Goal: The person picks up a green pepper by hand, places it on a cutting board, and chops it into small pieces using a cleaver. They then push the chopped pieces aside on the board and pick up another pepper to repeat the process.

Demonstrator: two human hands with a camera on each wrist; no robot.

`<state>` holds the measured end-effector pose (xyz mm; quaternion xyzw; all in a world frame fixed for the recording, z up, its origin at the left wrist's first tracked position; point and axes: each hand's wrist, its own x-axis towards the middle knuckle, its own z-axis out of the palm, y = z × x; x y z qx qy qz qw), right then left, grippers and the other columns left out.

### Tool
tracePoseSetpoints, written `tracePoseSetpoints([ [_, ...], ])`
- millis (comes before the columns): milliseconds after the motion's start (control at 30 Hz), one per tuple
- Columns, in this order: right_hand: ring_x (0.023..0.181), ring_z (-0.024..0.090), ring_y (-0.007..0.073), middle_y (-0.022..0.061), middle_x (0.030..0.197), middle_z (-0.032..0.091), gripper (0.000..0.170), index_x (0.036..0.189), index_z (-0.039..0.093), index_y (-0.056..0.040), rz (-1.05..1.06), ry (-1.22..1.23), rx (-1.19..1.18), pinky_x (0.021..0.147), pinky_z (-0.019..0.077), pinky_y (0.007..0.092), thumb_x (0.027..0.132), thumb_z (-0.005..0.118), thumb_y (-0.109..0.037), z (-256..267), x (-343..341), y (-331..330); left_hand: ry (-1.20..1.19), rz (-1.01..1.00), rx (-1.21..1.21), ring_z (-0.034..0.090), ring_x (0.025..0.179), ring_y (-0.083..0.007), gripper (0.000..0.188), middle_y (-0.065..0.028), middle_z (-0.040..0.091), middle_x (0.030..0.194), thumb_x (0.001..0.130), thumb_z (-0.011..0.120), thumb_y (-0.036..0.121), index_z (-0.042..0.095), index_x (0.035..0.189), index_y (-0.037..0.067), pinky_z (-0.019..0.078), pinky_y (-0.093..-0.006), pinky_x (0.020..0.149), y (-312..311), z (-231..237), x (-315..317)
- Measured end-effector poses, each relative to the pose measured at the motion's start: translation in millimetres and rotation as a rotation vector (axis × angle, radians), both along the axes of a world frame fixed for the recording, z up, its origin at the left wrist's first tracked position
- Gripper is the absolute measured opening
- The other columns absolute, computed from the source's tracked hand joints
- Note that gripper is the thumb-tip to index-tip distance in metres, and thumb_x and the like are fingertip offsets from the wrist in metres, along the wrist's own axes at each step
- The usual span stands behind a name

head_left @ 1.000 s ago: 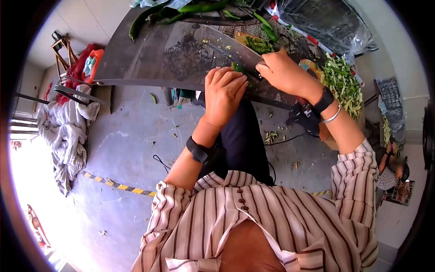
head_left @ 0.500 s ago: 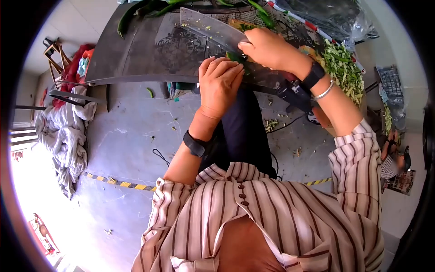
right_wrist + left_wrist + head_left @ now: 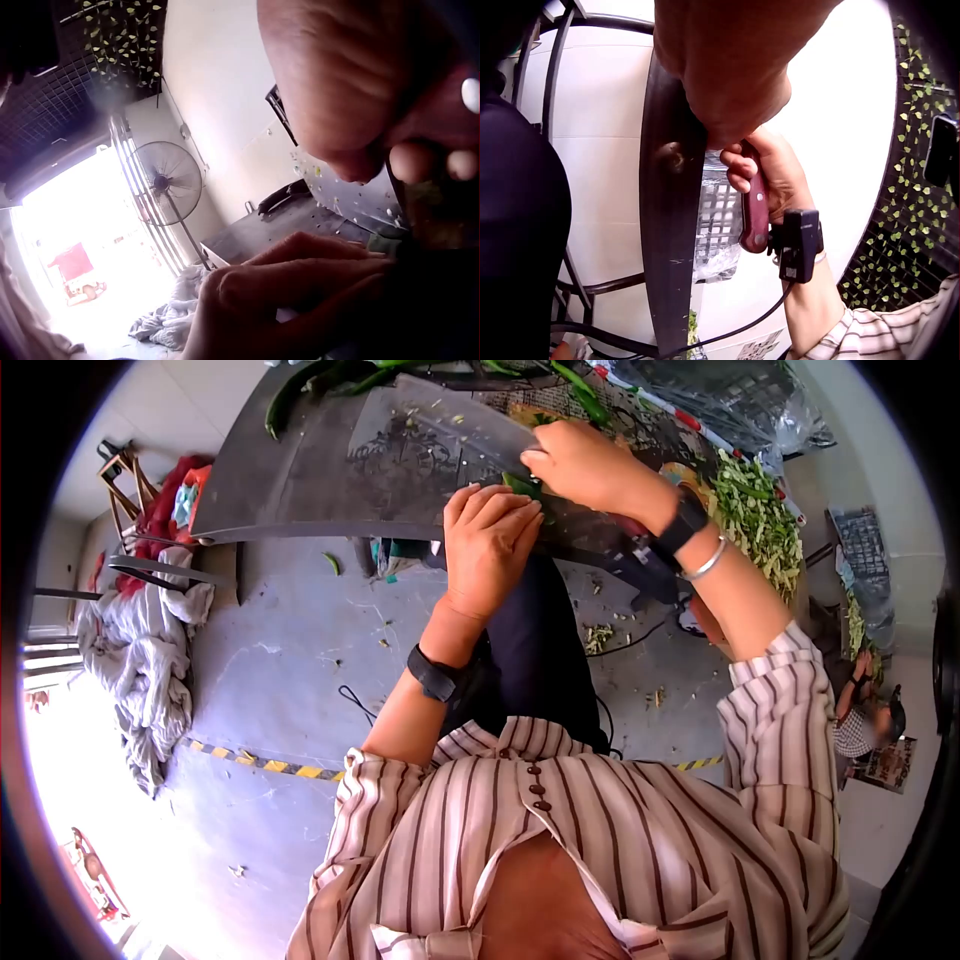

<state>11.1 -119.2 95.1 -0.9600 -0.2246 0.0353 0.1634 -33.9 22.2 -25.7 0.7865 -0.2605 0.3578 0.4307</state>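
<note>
In the head view, the right hand (image 3: 592, 468) grips a wide cleaver (image 3: 460, 422), its blade pointing to the upper left above the dark table. The cleaver's dark red handle (image 3: 757, 206) shows within that hand in the left wrist view. Small bits cling to the blade (image 3: 352, 196) in the right wrist view. The left hand (image 3: 487, 550) has bent fingers at the table's near edge, holding a green pepper piece (image 3: 518, 485) whose end shows beside the fingertips. Much of the piece is hidden by the hands.
Long green peppers (image 3: 287, 402) lie at the dark table's (image 3: 260, 495) far left edge. A heap of chopped green pieces (image 3: 757, 530) stands at right, near plastic wrapping (image 3: 715, 405). Grey cloth (image 3: 135, 660) hangs at left; scraps (image 3: 598, 637) lie on the floor. Another person (image 3: 858, 728) is far right.
Both hands and the cleaver stand higher and further left in the head view than one second ago, as does the table edge. Since half a second ago they have barely shifted.
</note>
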Motion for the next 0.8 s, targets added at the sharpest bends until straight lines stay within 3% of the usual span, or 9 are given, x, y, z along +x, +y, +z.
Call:
tracePoseSetpoints([
  [33, 0.083, 0.061, 0.0459, 0.0292, 0.082, 0.063, 0.031, 0.082, 0.062, 0.008, 0.035, -0.056, -0.038, 0.074, 0.0496, 0.0473, 0.088, 0.056, -0.022, -1.2, 6.0, 3.2, -0.013, 0.006, 0.004, 0.063, 0.1, -0.0198, 0.013, -0.0004, 0.069, 0.094, 0.078, 0.073, 0.012, 0.074, 0.091, 0.011, 0.0399, -0.0398, 0.098, 0.7, 0.4, 0.8],
  [67, 0.054, 0.061, 0.0318, 0.0218, 0.061, 0.055, 0.036, 0.077, 0.053, 0.0078, 0.197, -0.313, 0.033, 0.054, 0.0464, 0.0419, 0.092, 0.056, -0.024, -23.1, 17.4, -5.9, -0.009, 0.002, 0.001, 0.063, 0.101, -0.02, 0.013, -0.0005, 0.069, 0.095, 0.077, 0.073, 0.012, 0.074, 0.091, 0.011, 0.04, -0.0399, 0.098, 0.5, 0.3, 0.9],
  [100, 0.054, 0.061, 0.0318, 0.0218, 0.061, 0.055, 0.036, 0.077, 0.053, 0.0078, 0.21, -0.317, 0.03, 0.054, 0.0464, 0.0419, 0.092, 0.056, -0.024, -17.4, 15.0, -5.1, -0.001, -0.002, -0.006, 0.063, 0.101, -0.0202, 0.014, -0.0005, 0.069, 0.095, 0.077, 0.073, 0.012, 0.074, 0.091, 0.011, 0.0401, -0.04, 0.098, 0.5, 0.5, 0.0],
  [167, 0.057, 0.06, 0.0353, 0.0259, 0.066, 0.054, 0.035, 0.08, 0.053, 0.0099, -0.022, 0.043, 0.098, 0.058, 0.0458, 0.0439, 0.091, 0.056, -0.023, -3.1, 10.4, -7.7, -0.01, 0.008, -0.031, 0.063, 0.101, -0.0205, 0.014, -0.0004, 0.069, 0.095, 0.077, 0.074, 0.012, 0.074, 0.091, 0.01, 0.0402, -0.04, 0.098, -0.4, 1.0, 0.4],
  [200, 0.052, 0.058, 0.0289, 0.021, 0.062, 0.055, 0.035, 0.079, 0.054, 0.0083, -0.065, 0.067, 0.072, 0.054, 0.0454, 0.0406, 0.093, 0.056, -0.024, -2.1, 12.6, -12.3, -0.007, 0.014, -0.031, 0.063, 0.101, -0.0206, 0.014, -0.0004, 0.069, 0.095, 0.077, 0.074, 0.012, 0.074, 0.091, 0.01, 0.0402, -0.04, 0.098, -0.4, 0.8, -1.1],
  [300, 0.048, 0.055, 0.0253, 0.0177, 0.059, 0.054, 0.034, 0.08, 0.054, 0.0073, -0.09, -0.071, 0.077, 0.051, 0.0444, 0.0386, 0.094, 0.056, -0.024, 0.1, 3.6, -32.0, -0.004, 0.018, -0.032, 0.063, 0.1, -0.0207, 0.014, -0.0003, 0.069, 0.095, 0.077, 0.074, 0.012, 0.073, 0.09, 0.01, 0.0401, -0.0399, 0.098, -1.1, -0.1, 0.4],
  [333, 0.071, 0.065, 0.0404, 0.0265, 0.075, 0.063, 0.034, 0.08, 0.06, 0.0073, -0.243, 0.152, 0.147, 0.066, 0.0514, 0.0439, 0.09, 0.055, -0.024, 17.9, -11.0, -20.6, 0.004, 0.01, -0.025, 0.063, 0.1, -0.0207, 0.013, -0.0002, 0.069, 0.095, 0.077, 0.073, 0.012, 0.073, 0.09, 0.01, 0.04, -0.0399, 0.098, -0.2, -0.7, -1.0],
  [467, 0.072, 0.06, 0.0443, 0.0285, 0.074, 0.059, 0.035, 0.077, 0.057, 0.0084, -0.038, 0.002, 0.018, 0.065, 0.048, 0.0455, 0.091, 0.056, -0.024, 15.6, -27.6, -22.7, 0.004, 0.003, -0.011, 0.062, 0.1, -0.0206, 0.014, 0.0, 0.069, 0.095, 0.077, 0.074, 0.012, 0.073, 0.09, 0.011, 0.0402, -0.0399, 0.098, 0.7, 0.1, -0.4],
  [800, 0.074, 0.059, 0.0465, 0.0298, 0.075, 0.058, 0.032, 0.076, 0.056, 0.0089, 0.054, 0.006, -0.05, 0.066, 0.0469, 0.049, 0.089, 0.057, -0.02, 11.8, -20.3, -23.0, 0.003, 0.01, -0.023, 0.062, 0.101, -0.0202, 0.013, -0.0001, 0.068, 0.096, 0.075, 0.074, 0.012, 0.073, 0.089, 0.011, 0.0405, -0.0398, 0.097, -0.8, -0.3, -1.5],
])
